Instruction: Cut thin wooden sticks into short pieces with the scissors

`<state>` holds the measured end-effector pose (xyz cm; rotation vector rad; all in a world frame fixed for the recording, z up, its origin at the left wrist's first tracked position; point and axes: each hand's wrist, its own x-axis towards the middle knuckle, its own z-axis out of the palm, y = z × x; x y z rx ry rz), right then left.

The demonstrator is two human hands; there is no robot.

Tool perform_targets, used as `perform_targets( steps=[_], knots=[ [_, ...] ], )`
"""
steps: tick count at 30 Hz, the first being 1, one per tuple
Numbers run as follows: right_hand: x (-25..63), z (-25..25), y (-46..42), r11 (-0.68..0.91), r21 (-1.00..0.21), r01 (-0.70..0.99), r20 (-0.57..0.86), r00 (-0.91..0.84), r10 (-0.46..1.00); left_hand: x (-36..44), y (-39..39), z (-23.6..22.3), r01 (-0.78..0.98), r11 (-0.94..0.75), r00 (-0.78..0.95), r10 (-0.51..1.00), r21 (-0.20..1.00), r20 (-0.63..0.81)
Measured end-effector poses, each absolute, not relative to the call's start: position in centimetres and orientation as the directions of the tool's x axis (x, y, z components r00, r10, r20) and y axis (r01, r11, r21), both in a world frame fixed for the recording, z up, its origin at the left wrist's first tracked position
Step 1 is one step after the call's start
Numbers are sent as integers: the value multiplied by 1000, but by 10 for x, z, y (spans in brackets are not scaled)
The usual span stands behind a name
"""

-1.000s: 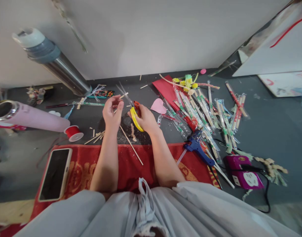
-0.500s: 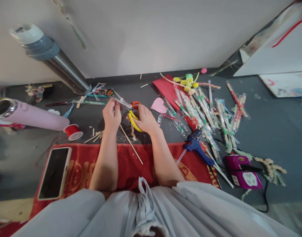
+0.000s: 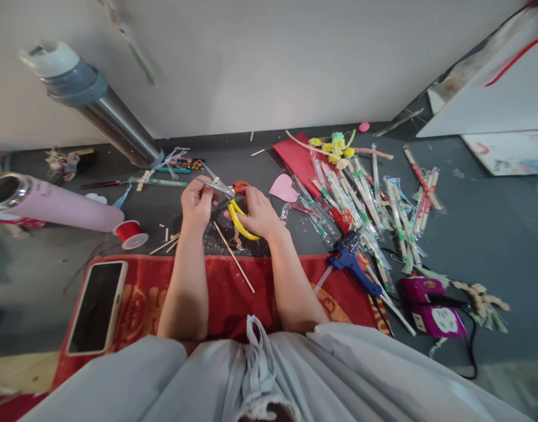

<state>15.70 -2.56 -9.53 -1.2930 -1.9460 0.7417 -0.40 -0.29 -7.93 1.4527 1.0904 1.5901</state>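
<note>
My right hand (image 3: pixel 261 214) grips a pair of scissors (image 3: pixel 240 221) with yellow and orange handles, its blades parted and pointing up and left. Close by the blades, my left hand (image 3: pixel 197 204) is closed, thumb against fingers; what it pinches is too small to make out. Below and between the hands lies a thin wooden stick (image 3: pixel 234 257), reaching onto the red towel (image 3: pixel 234 305). Several short stick pieces (image 3: pixel 166 243) rest left of my left wrist. A small chain of wooden bits (image 3: pixel 238 239) lies under the scissors, among pale crumbs.
A steel flask (image 3: pixel 119 120) and a pink tumbler (image 3: pixel 71 205) are at left, with a red spool (image 3: pixel 130 234) and a phone (image 3: pixel 97 308). At right lie wrapped sticks (image 3: pixel 348 187), a blue glue gun (image 3: pixel 352 264) and a purple power block (image 3: pixel 433 308) with a cable.
The scissors have opened wider, the yellow handle swinging down and right. My left hand has shifted slightly left and turned a little.
</note>
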Motion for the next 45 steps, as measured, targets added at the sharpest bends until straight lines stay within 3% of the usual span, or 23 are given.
perform_targets(
  steps=[17, 26, 36, 45],
  knots=[
    [158, -94, -22, 346, -741, 576, 200, -303, 932, 1, -5, -70, -296, -171, -139, 981, 940, 135],
    [157, -93, -21, 292, -772, 564, 155, -278, 948, 0, -5, -69, -267, -129, -151, 984, 955, 91],
    [154, -81, -23, 160, -824, 544, 79, -170, 982, 6, 0, -84, -163, -218, -165, 968, 962, 191],
    [159, -86, -17, 30, -930, 366, 13, -50, 999, 31, -12, -102, 106, -302, 353, 902, 947, 248]
  ],
)
